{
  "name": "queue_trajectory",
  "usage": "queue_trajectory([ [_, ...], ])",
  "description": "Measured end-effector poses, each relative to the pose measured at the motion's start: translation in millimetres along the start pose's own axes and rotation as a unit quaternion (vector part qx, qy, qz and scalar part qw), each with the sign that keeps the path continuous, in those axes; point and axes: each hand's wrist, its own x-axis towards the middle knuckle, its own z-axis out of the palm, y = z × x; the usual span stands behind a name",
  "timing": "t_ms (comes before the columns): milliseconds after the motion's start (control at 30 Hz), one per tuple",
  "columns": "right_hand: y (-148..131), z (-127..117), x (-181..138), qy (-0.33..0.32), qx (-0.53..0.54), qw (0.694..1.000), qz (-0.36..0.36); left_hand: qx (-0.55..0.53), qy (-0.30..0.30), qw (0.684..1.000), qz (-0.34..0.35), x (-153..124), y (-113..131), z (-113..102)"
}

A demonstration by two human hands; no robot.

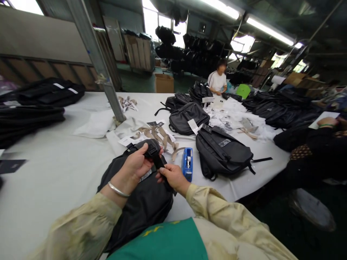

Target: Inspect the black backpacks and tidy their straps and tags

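A black backpack (138, 209) lies on the white table right in front of me. Above it, my left hand (137, 164) is closed around the padded upper part of a black shoulder strap (152, 147), near its buckle. The fingers of my right hand (173, 176) pinch the strap's lower webbing, just below the buckle. Part of the strap is hidden behind my fingers. To the right of my right hand stands a blue tape dispenser (187, 164). Beige ribbon strips (159, 135) and paper tags lie just beyond my hands.
More black backpacks (223, 151) with white tags lie to the right and farther back. Clear plastic bags (235, 112) are heaped beyond them. A metal post (99, 59) rises from the table. Black bags (32, 115) are stacked at left. A person (217, 79) works across the table; another sits at right.
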Motion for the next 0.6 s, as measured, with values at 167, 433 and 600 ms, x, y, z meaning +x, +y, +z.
queue_trajectory([
  [167,-21.3,6.3,12.5,-0.033,-0.009,0.999,-0.008,0.012,0.006,1.0,0.007,3.8,3.6,-2.1],
  [433,-18.5,14.3,21.5,-0.006,0.021,1.0,0.011,0.044,-0.033,0.998,-0.009,4.7,0.3,-10.8],
  [600,-35.1,20.8,32.0,-0.035,0.025,0.998,-0.049,0.064,-0.07,0.995,-0.028,-1.2,0.2,-10.8],
])
